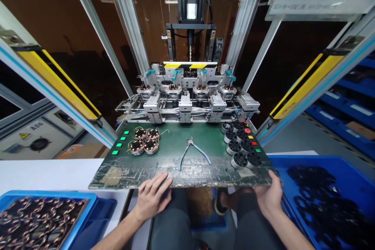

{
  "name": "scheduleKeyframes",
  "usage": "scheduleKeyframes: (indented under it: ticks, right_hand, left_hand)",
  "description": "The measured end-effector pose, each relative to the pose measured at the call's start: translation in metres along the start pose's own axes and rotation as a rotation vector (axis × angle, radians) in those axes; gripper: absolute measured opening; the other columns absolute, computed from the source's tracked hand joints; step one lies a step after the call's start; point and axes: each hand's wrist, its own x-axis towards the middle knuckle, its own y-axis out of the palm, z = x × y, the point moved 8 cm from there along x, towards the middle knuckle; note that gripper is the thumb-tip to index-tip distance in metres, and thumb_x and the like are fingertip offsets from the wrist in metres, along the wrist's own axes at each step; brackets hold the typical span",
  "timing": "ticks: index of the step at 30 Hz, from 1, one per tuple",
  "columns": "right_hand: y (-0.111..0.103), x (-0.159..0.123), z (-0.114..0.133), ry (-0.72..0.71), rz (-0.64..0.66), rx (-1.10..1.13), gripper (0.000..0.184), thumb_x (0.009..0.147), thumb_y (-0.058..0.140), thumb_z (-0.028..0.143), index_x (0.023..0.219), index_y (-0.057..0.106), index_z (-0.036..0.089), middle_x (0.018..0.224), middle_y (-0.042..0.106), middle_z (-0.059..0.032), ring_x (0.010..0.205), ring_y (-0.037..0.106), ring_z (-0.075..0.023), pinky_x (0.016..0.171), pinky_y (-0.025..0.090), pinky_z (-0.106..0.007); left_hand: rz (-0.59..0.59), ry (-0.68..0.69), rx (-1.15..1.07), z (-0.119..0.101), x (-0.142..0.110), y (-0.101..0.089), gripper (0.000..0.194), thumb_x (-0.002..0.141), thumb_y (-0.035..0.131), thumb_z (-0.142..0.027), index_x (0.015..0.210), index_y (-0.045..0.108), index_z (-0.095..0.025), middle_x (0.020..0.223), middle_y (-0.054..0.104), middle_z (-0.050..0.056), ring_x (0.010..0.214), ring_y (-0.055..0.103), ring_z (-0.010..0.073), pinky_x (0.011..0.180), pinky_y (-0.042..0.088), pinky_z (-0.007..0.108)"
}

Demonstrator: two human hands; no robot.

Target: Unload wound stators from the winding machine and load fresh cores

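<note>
My left hand (154,195) lies with its fingers stretched out over the front edge of the green worktop (172,131). My right hand (272,194) grips the worktop's front right corner, thumb above and the other fingers partly hidden below. Beyond my left hand, nearly in the middle, lie cutting pliers (190,152) with blue handles spread apart. Several copper-wound motor stators (151,146) stand together on the left. Nearer my right hand, several stator cores with black insulators (239,160) stand in two columns.
Behind the worktop, a winding machine (185,103) holds several stators (200,91). Lit buttons (115,152) line both sides. A blue bin (90,211) of wound parts sits left; another blue bin (345,162) with black parts sits right. Yellow-black guards (307,86) flank the opening.
</note>
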Motion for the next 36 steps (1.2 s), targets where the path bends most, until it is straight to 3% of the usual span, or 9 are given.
scheduleKeyframes:
  ticks: [12,19,27,36]
  right_hand:
    - [-0.0022,0.0027,-0.0017,-0.014,0.014,0.006,0.046,0.083,0.075,0.048,0.121,0.076,0.022,0.115,0.08,-0.0033,0.103,0.077,-0.0274,0.095,0.065,-0.047]
    - [-0.0032,0.0027,-0.0011,-0.008,-0.007,0.015,0.045,0.081,0.077,0.047,0.118,0.077,0.022,0.114,0.08,-0.0024,0.105,0.076,-0.0276,0.093,0.065,-0.046]
    - [-0.0004,-0.0013,0.0007,-0.006,-0.03,0.004,0.044,0.081,0.075,0.047,0.118,0.077,0.023,0.114,0.08,-0.0027,0.103,0.076,-0.0273,0.094,0.065,-0.046]
    - [0.0007,0.0001,0.0014,-0.019,0.005,0.008,0.044,0.081,0.076,0.047,0.118,0.077,0.023,0.115,0.08,-0.0027,0.1,0.077,-0.0266,0.093,0.065,-0.044]
  left_hand:
    - [0.001,0.007,0.013,-0.0009,0.0018,-0.0011,0.081,0.089,0.084,-0.037,0.162,0.052,-0.037,0.135,0.078,0.001,0.124,0.069,0.0229,0.104,0.041,0.039]
    - [-0.004,-0.001,0.0,-0.0006,0.001,-0.0003,0.069,0.087,0.085,-0.036,0.153,0.062,-0.034,0.134,0.079,0.003,0.123,0.07,0.0226,0.103,0.04,0.041]
    - [0.001,-0.003,0.01,-0.0004,0.0007,0.0001,0.073,0.087,0.085,-0.036,0.155,0.059,-0.035,0.136,0.078,0.002,0.123,0.07,0.0227,0.105,0.041,0.04]
    - [0.002,-0.001,0.017,-0.0006,0.0014,-0.0005,0.058,0.088,0.084,-0.036,0.144,0.068,-0.033,0.133,0.079,0.002,0.12,0.072,0.0226,0.101,0.042,0.042]
